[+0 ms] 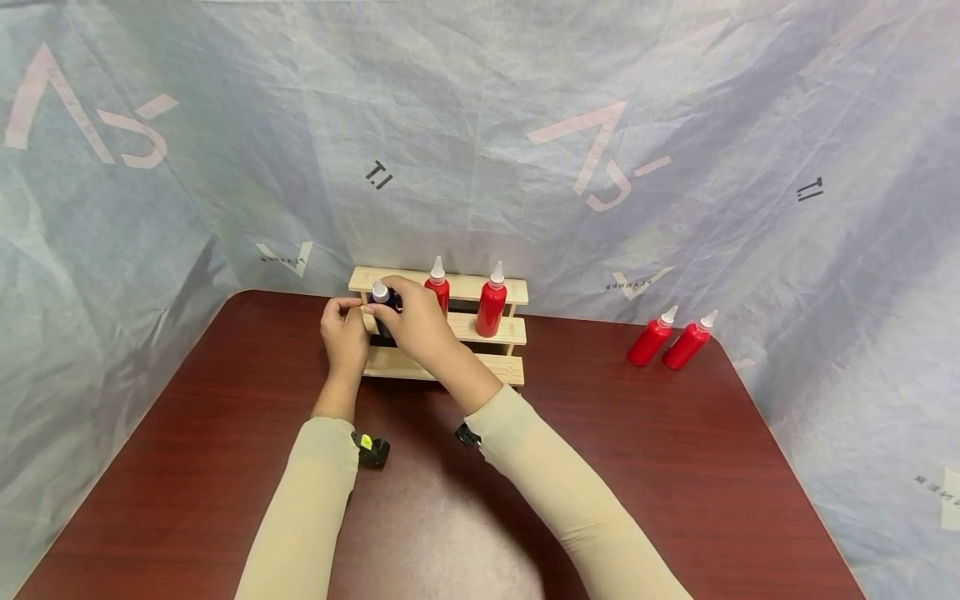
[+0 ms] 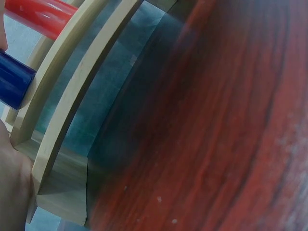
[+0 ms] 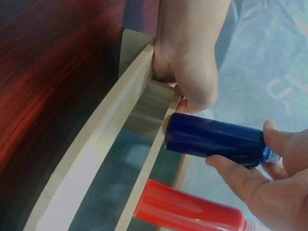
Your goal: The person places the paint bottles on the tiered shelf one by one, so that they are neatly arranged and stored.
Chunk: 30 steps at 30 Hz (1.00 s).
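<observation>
A three-tier wooden rack (image 1: 450,364) stands at the back of the table. My right hand (image 1: 420,323) pinches a dark blue squeeze bottle (image 3: 214,139) near its neck, thumb and fingers on either side. That bottle is upright with a white cap, its base at the left end of the middle shelf. Beside it, my left hand (image 1: 345,340) grips the rack's left end, fingers bent around the side and partly hidden. To the right on the same shelf stand two red squeeze bottles, one (image 1: 438,288) partly behind my right hand and another (image 1: 491,310) in full view.
Two more red bottles, one (image 1: 649,342) beside the other (image 1: 686,347), stand at the back right of the dark red table (image 1: 637,467). A grey printed cloth (image 1: 465,150) hangs behind and along both sides.
</observation>
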Motion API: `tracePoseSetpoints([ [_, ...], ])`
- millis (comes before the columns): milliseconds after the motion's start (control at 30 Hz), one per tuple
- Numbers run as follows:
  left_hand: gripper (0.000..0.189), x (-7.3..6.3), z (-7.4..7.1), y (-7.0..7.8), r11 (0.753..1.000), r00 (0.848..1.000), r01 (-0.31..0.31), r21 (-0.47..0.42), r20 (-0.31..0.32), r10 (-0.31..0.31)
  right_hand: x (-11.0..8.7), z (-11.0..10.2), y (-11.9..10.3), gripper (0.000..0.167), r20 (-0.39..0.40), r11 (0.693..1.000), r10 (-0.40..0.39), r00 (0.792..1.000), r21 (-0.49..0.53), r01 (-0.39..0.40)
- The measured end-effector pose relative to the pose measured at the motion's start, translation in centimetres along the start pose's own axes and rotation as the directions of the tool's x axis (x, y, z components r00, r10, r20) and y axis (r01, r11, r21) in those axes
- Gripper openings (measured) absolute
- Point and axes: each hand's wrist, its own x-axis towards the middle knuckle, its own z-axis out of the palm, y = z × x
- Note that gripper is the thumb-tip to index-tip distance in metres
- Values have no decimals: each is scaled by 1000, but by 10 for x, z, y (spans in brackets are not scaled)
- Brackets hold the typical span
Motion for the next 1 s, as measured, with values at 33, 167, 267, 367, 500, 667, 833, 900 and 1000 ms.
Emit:
tracePoseSetpoints([
  [33, 21, 0, 0, 0, 1000, 1000, -1, -1, 2, 1, 1, 0, -1, 39, 1, 1000, 10, 1000, 1, -10],
  [167, 21, 1, -1, -2, 999, 1000, -2, 39, 8, 2, 4, 1, -3, 48, 3, 999, 48, 999, -6, -48],
  [267, 20, 0, -2, -2, 997, 1000, -3, 72, 3, 3, 7, 5, -2, 55, 4, 998, 67, 998, -16, -67],
  [367, 20, -1, -3, -1, 996, 1000, -4, 89, -1, 4, 10, 8, -2, 57, -4, 996, 86, 996, -33, -86],
  [500, 21, -2, -2, 0, 997, 1000, -3, 83, 13, 2, 15, 11, -1, 58, -19, 994, 103, 995, -46, -104],
  [667, 20, -2, -4, 0, 997, 1000, 9, 73, 18, -10, 20, 17, -1, 59, -26, 990, 122, 992, -69, -124],
  [833, 20, -1, -3, -3, 998, 1000, 0, 67, 21, -2, 21, 20, -2, 58, -55, 988, 135, 989, -65, -139],
  [900, 20, -1, -2, -3, 998, 1000, -7, 66, 25, 5, 21, 21, -2, 58, -67, 989, 134, 989, -62, -138],
  [1000, 20, 0, -2, -2, 998, 1000, -10, 65, 20, 9, 23, 22, -1, 59, -74, 990, 125, 989, -53, -129],
])
